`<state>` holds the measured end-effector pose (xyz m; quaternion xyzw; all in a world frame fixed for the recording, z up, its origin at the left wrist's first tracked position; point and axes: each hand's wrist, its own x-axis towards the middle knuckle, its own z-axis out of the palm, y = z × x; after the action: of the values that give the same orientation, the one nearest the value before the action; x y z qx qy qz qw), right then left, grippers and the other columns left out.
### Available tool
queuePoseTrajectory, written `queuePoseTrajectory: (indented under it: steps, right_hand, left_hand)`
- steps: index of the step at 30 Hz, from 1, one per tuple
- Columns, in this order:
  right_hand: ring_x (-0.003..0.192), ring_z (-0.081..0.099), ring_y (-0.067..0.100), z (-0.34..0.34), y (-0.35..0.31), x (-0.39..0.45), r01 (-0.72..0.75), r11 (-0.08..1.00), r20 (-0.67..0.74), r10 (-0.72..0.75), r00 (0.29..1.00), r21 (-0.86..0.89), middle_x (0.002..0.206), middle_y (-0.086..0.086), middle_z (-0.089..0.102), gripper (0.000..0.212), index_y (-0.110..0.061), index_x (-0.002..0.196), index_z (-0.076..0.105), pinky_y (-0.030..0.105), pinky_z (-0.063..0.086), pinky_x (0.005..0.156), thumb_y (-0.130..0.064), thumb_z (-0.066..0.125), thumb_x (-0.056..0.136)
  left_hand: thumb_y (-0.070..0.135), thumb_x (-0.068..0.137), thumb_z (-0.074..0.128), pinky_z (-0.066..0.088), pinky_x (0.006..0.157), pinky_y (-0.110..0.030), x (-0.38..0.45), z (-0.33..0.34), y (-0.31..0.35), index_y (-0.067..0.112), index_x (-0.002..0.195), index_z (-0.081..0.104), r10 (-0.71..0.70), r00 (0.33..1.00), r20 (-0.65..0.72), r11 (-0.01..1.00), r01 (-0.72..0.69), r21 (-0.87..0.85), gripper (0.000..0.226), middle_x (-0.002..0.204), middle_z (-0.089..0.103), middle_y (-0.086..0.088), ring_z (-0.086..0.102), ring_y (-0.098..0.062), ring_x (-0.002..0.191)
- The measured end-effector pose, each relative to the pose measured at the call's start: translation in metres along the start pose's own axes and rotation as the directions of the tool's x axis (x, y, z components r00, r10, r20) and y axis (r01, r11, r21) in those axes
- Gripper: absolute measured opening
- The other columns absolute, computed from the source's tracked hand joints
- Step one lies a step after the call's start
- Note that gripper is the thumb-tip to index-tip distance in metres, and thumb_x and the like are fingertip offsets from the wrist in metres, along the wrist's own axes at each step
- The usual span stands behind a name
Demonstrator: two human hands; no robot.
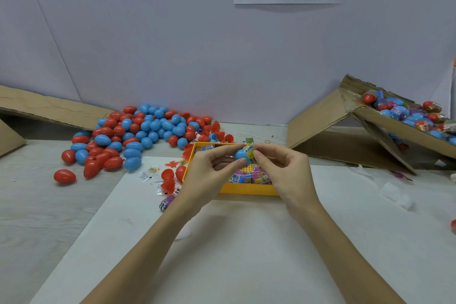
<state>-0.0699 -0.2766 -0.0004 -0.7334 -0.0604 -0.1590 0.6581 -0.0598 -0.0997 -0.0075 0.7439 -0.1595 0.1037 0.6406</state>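
1. A flattened cardboard flap [49, 108] lies at the far left, against the wall.
2. A pile of red and blue plastic eggs [145, 128] is spread on the table beside it, with one red egg [64, 176] lying apart at the front.
3. The left hand [209, 173] pinches a blue egg half [240, 155] between thumb and curled fingers.
4. The blue egg half is held in the air above the far edge of the yellow tray [246, 190]. Its long axis runs roughly left to right, rounded end to the left and mouth to the right.
5. A yellow-green packet [249, 150] sticks out of that mouth, up and to the right.
6. The right hand [283, 168] pinches the packet with its fingertips.
7. A tilted cardboard box [385, 126] of wrapped eggs sits far right.
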Motion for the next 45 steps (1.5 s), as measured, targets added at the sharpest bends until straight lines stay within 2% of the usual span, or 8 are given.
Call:
queuePoseTrajectory:
  steps: [10, 15, 20, 26, 31, 36, 39, 45]
  right_hand:
    - [0.096, 0.074, 0.008, 0.003, 0.001, -0.001, -0.077, 0.997, 0.001, 0.077, 0.997, 0.006, 0.103, -0.006, 0.078, 0.021, -0.019, 0.113, 0.077, 0.023, 0.061, 0.08, -0.022, 0.074, 0.093]
    - [0.096, 0.075, 0.012, 0.004, -0.003, -0.002, -0.167, 0.973, 0.038, 0.163, 0.986, 0.161, 0.102, -0.004, 0.079, 0.019, -0.019, 0.111, 0.077, 0.021, 0.059, 0.076, -0.02, 0.075, 0.092]
    - [0.102, 0.075, 0.022, 0.008, -0.009, -0.006, -0.397, 0.786, 0.214, 0.334, 0.918, 0.474, 0.108, 0.011, 0.078, 0.02, -0.009, 0.111, 0.074, 0.026, 0.061, 0.081, -0.013, 0.072, 0.092]
    - [0.098, 0.075, 0.019, 0.012, -0.018, -0.008, -0.504, 0.63, 0.344, 0.368, 0.864, 0.592, 0.108, 0.009, 0.077, 0.033, -0.003, 0.125, 0.067, 0.029, 0.062, 0.087, -0.014, 0.07, 0.093]
    - [0.094, 0.075, 0.017, 0.019, -0.022, -0.012, -0.628, 0.443, 0.466, 0.425, 0.776, 0.64, 0.113, 0.008, 0.076, 0.029, -0.011, 0.11, 0.079, 0.026, 0.062, 0.078, -0.024, 0.076, 0.084]
    - [0.093, 0.077, 0.02, 0.021, -0.026, -0.013, -0.649, 0.407, 0.481, 0.445, 0.755, 0.642, 0.111, 0.01, 0.078, 0.015, -0.016, 0.087, 0.085, 0.029, 0.062, 0.081, -0.027, 0.08, 0.078]
    - [0.098, 0.076, 0.022, 0.021, -0.025, -0.013, -0.664, 0.385, 0.492, 0.458, 0.74, 0.641, 0.114, 0.011, 0.077, 0.013, -0.018, 0.086, 0.085, 0.03, 0.061, 0.086, -0.027, 0.082, 0.077]
    - [0.094, 0.077, 0.022, 0.022, -0.024, -0.014, -0.687, 0.318, 0.517, 0.476, 0.712, 0.654, 0.112, 0.011, 0.077, 0.024, -0.016, 0.097, 0.083, 0.031, 0.062, 0.079, -0.024, 0.087, 0.075]
  left_hand:
    - [0.016, 0.087, 0.078, 0.059, 0.087, -0.022, -0.001, 0.001, 0.0, 0.017, 0.124, 0.069, 0.058, 0.998, 0.001, 0.998, -0.058, -0.006, 0.037, 0.111, 0.075, 0.01, 0.072, -0.009, 0.103]
    - [0.016, 0.085, 0.08, 0.06, 0.09, -0.03, -0.003, 0.004, 0.001, 0.013, 0.124, 0.068, 0.108, 0.994, -0.02, 0.994, -0.108, -0.02, 0.041, 0.11, 0.076, 0.002, 0.073, -0.017, 0.102]
    - [0.013, 0.086, 0.08, 0.059, 0.087, -0.032, -0.005, 0.007, 0.0, 0.012, 0.131, 0.067, 0.309, 0.95, -0.054, 0.933, -0.291, 0.212, 0.047, 0.115, 0.071, -0.001, 0.069, -0.021, 0.097]
    - [0.007, 0.097, 0.066, 0.048, 0.095, -0.023, -0.004, 0.009, -0.001, 0.015, 0.147, 0.053, 0.473, 0.881, 0.022, 0.8, -0.44, 0.407, 0.052, 0.125, 0.06, 0.001, 0.054, -0.015, 0.115]
    - [0.016, 0.101, 0.058, 0.047, 0.1, -0.02, -0.005, 0.011, -0.003, 0.014, 0.153, 0.044, 0.476, 0.879, -0.026, 0.815, -0.43, 0.388, 0.054, 0.128, 0.059, 0.006, 0.055, -0.008, 0.119]
    - [0.012, 0.1, 0.059, 0.052, 0.096, -0.03, -0.002, 0.008, -0.004, 0.011, 0.136, 0.061, 0.525, 0.851, -0.014, 0.785, -0.478, 0.394, 0.036, 0.126, 0.064, 0.002, 0.059, -0.017, 0.117]
    - [0.009, 0.1, 0.06, 0.05, 0.095, -0.026, -0.001, 0.009, -0.005, 0.011, 0.132, 0.065, 0.526, 0.85, -0.024, 0.793, -0.48, 0.375, 0.032, 0.122, 0.065, 0.001, 0.061, -0.02, 0.115]
    - [0.012, 0.1, 0.061, 0.05, 0.088, -0.023, 0.0, 0.007, -0.007, 0.015, 0.128, 0.068, 0.522, 0.852, -0.031, 0.81, -0.485, 0.329, 0.029, 0.113, 0.065, 0.003, 0.063, -0.021, 0.105]
